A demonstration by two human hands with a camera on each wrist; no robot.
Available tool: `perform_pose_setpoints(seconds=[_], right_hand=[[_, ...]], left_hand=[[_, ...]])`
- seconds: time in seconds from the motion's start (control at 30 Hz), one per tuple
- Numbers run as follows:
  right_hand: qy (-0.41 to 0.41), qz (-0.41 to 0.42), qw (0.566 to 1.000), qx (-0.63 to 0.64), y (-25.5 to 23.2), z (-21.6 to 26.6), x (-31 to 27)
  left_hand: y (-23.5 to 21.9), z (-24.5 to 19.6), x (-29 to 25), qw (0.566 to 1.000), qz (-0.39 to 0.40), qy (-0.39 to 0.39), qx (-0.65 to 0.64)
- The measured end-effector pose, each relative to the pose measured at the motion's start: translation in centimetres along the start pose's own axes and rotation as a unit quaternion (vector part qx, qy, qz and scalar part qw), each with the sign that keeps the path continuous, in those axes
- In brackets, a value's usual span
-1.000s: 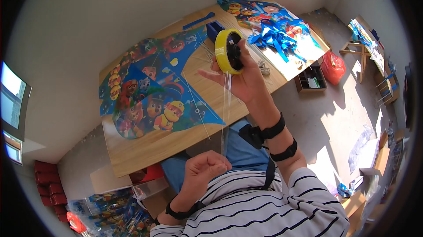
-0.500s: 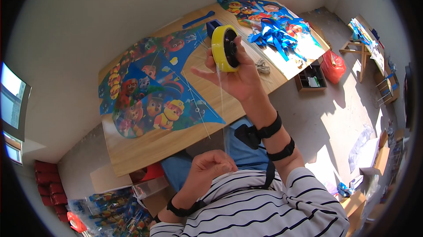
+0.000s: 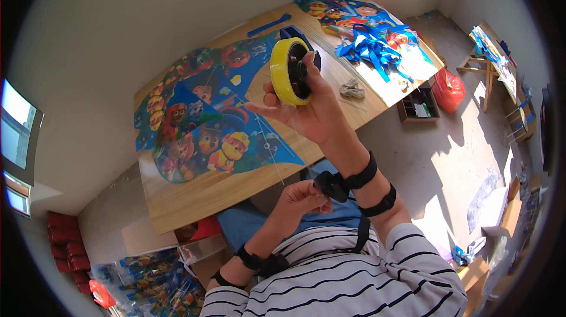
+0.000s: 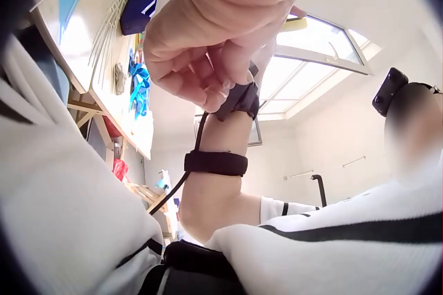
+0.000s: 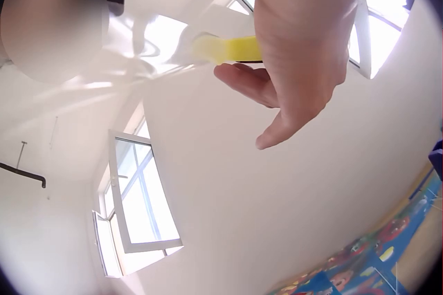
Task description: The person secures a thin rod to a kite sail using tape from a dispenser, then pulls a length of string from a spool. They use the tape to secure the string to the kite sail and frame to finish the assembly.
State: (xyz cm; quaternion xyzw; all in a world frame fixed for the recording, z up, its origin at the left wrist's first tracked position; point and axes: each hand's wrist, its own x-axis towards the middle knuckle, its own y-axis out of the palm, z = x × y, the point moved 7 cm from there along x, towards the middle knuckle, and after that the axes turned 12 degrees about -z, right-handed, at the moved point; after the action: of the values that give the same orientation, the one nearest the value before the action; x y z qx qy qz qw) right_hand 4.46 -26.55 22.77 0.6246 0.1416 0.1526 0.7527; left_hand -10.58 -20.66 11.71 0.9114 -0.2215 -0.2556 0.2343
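My right hand [image 3: 321,108] holds up a roll of tape [image 3: 278,72], yellow at the rim with a black hub, above the wooden table [image 3: 194,202]. Its thumb is at the hub and one finger sticks out to the left. My left hand [image 3: 299,202] is low in front of the body, close to the right wrist strap, with thumb and fingers pinching the clear tape strip. That strip [image 5: 156,49] shows as a shiny film beside the roll in the right wrist view. In the left wrist view, the curled fingertips of the left hand [image 4: 214,32] come together.
A blue kite sheet printed with cartoon dogs [image 3: 230,149] lies on the table with thin rods [image 3: 266,143] on it. Behind the roll stands a dark blue box-like object [image 3: 292,33]. Blue ribbons [image 3: 371,46] and a crumpled grey piece [image 3: 352,88] lie to the right.
My left hand has moved up and right, toward the right wrist. The right hand, with the tape roll, has shifted slightly left.
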Motion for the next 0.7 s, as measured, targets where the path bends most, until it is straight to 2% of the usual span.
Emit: perform_pose_setpoints(seconds=[0.13, 0.23, 0.33, 0.43, 0.53, 0.63, 0.7], right_hand=[[0.009, -0.04, 0.999, -0.007, -0.6, -0.3, 0.0], [0.024, 0.0, 0.999, -0.024, 0.0, -0.4, -0.2], [0.019, -0.016, 0.999, -0.035, 0.6, -0.5, -0.7], [0.019, -0.005, 0.998, -0.051, 0.5, -0.5, -0.8], [0.054, 0.007, 0.998, -0.025, 0.3, -0.7, -0.7], [0.036, -0.018, 0.999, -0.024, 0.5, -0.6, -1.0], [0.032, -0.063, 0.997, -0.042, 0.1, -0.8, -1.2]], left_hand=[[-0.3, 0.3, 1.4, 1.0, -0.015, -0.003, 0.019], [-1.5, 1.6, 2.9, 1.0, 0.006, -0.016, 0.0], [-2.1, 2.1, 3.8, 0.988, -0.012, -0.068, -0.138], [-4.6, 3.1, 5.1, 0.98, -0.04, -0.092, -0.174], [-8.0, 5.5, 6.3, 0.97, -0.084, -0.108, -0.199], [-11.2, 2.4, 5.2, 0.963, -0.24, -0.058, -0.109], [-10.5, -4.9, 3.9, 0.959, -0.247, 0.115, -0.074]])
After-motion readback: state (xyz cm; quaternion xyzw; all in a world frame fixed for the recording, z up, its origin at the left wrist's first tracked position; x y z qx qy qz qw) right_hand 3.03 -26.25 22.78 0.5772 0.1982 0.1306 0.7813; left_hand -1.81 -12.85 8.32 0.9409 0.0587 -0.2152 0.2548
